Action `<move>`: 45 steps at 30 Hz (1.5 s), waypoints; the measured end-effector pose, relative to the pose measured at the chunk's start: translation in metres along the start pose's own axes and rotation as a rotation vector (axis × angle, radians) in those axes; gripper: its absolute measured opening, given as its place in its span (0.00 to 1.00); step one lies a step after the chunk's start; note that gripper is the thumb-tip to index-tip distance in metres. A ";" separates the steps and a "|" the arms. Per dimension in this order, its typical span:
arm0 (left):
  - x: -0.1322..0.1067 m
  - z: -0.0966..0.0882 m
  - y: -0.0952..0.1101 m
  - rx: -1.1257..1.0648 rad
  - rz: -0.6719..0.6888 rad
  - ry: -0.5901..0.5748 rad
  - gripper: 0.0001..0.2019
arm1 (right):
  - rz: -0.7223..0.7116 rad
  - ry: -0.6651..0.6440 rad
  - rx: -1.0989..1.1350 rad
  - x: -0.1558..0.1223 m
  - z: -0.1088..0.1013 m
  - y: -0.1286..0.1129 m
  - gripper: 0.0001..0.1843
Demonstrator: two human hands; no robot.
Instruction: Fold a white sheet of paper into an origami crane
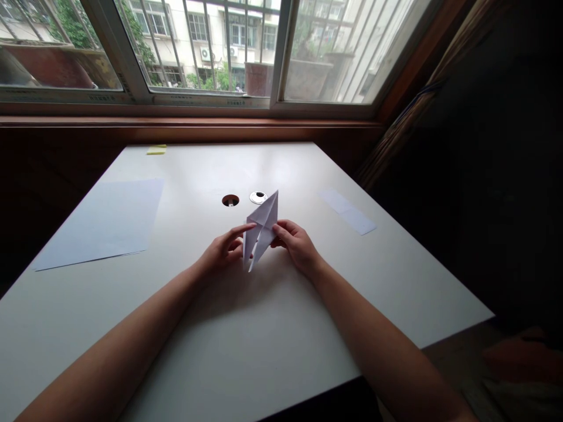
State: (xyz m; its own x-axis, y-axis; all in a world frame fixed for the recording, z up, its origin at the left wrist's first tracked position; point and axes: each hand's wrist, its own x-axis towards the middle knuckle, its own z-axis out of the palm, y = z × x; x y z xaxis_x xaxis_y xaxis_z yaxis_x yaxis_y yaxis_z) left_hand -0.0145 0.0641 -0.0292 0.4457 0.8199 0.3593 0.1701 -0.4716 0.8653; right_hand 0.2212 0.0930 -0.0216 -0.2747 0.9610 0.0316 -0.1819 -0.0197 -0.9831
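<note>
A folded sheet of white paper (264,220), diamond-shaped with a point at the top and two split legs below, is held up over the middle of the table. My left hand (226,246) grips its left edge, the index finger lying across the front and other fingers behind. On the right edge, my right hand (294,240) pinches the paper between the thumb in front and fingers curled behind. The fingertips behind the paper are partly hidden.
The white table (272,351) stands below a barred window (211,47). Flat paper sheets (108,220) lie at left, a paper strip (347,211) at right, and yellow sticky notes (156,150) at the far edge. Beyond the hands are a round hole (230,201) and a metal ring (255,198).
</note>
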 end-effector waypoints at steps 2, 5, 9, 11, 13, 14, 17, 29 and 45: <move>0.001 0.001 0.001 0.135 0.019 -0.020 0.19 | -0.009 -0.003 -0.004 0.000 -0.001 0.001 0.18; 0.003 0.001 0.003 0.221 0.082 0.009 0.16 | -0.021 -0.012 -0.010 0.000 -0.001 0.002 0.18; 0.003 0.001 0.001 0.257 0.116 0.103 0.20 | -0.026 -0.033 -0.038 -0.001 -0.001 0.000 0.17; 0.003 0.000 -0.002 0.274 0.118 0.138 0.21 | -0.017 -0.053 -0.050 -0.002 -0.001 -0.001 0.17; 0.002 0.000 -0.003 0.295 0.121 0.156 0.22 | -0.003 -0.076 -0.056 -0.004 0.000 -0.003 0.18; 0.002 0.001 -0.003 0.307 0.128 0.164 0.21 | 0.005 -0.085 -0.057 -0.004 0.000 -0.003 0.18; 0.003 0.001 -0.001 0.324 0.180 0.179 0.20 | 0.021 -0.111 -0.061 -0.005 0.001 -0.004 0.18; 0.004 -0.002 0.003 0.225 0.222 0.120 0.13 | 0.013 -0.153 0.012 -0.004 -0.001 0.001 0.18; 0.005 0.001 0.016 -0.095 -0.021 0.292 0.09 | -0.026 -0.243 -0.243 -0.007 0.002 0.008 0.17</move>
State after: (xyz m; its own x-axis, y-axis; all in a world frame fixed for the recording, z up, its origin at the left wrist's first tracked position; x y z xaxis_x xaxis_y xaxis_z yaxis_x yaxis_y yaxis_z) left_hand -0.0088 0.0606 -0.0136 0.1691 0.8942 0.4146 0.0874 -0.4326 0.8974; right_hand 0.2194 0.0855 -0.0289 -0.4954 0.8658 0.0702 0.0303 0.0980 -0.9947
